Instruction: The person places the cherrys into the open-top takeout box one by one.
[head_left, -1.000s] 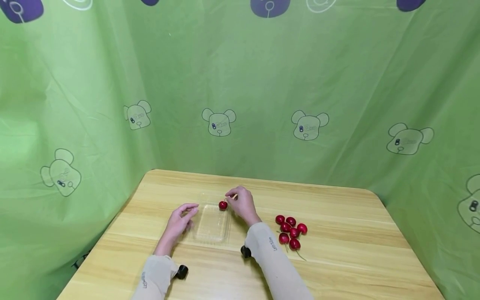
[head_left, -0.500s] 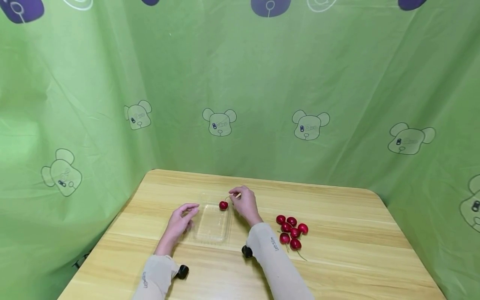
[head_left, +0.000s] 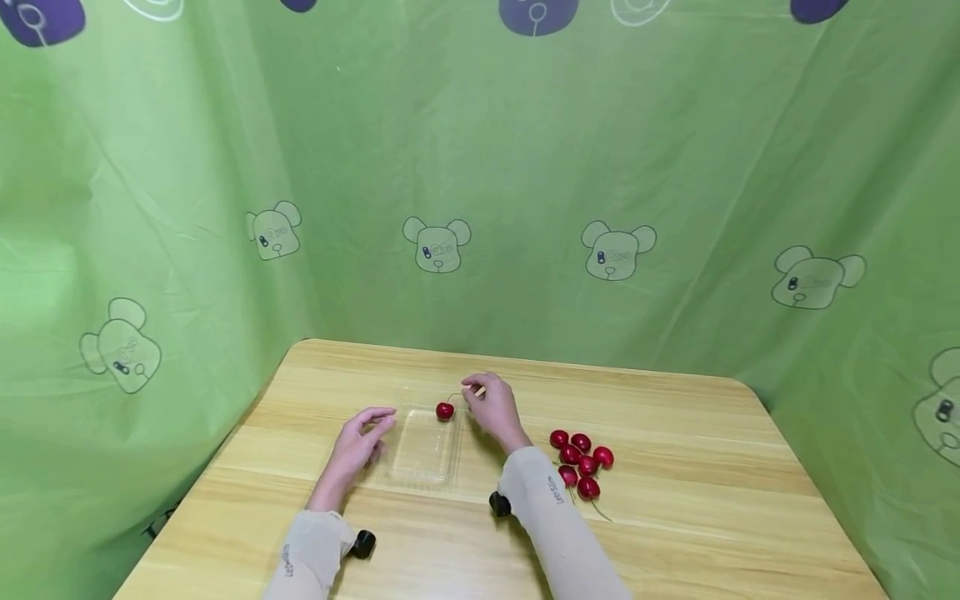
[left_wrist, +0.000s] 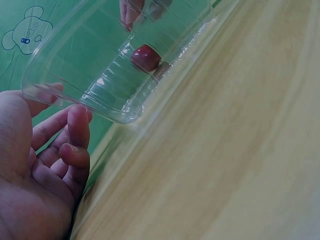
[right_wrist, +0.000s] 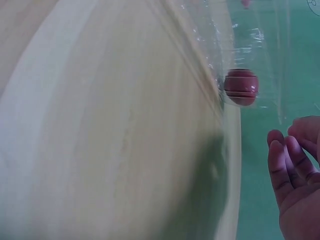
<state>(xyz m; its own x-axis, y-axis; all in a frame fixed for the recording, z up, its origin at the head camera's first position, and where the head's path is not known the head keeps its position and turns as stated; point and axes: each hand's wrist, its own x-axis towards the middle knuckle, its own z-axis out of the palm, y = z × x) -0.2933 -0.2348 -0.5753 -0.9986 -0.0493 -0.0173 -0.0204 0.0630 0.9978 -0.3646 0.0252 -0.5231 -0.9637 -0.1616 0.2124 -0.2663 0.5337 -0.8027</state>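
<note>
In the head view a clear plastic box [head_left: 422, 450] stands on the table, with one red cherry [head_left: 445, 411] in its far right corner. My right hand [head_left: 493, 410] is beside that corner, thumb and index close together. The cherry's thin stem bends over to these fingertips; I cannot tell whether they pinch it. Along the box's left side is my left hand [head_left: 357, 443], its fingers loosely bent and holding nothing. The left wrist view shows its fingertips right at the box's near corner [left_wrist: 127, 117].
Several more cherries [head_left: 587, 465], some with stems showing, lie in a loose group on the wooden table [head_left: 675, 517], right of the right forearm. A green curtain [head_left: 525, 317] with printed bear heads hangs around the table's back and sides.
My right hand has shifted slightly right, away from the cherry, and more of the stem now shows. The cherry stays in the box's corner. My left hand has not moved.
</note>
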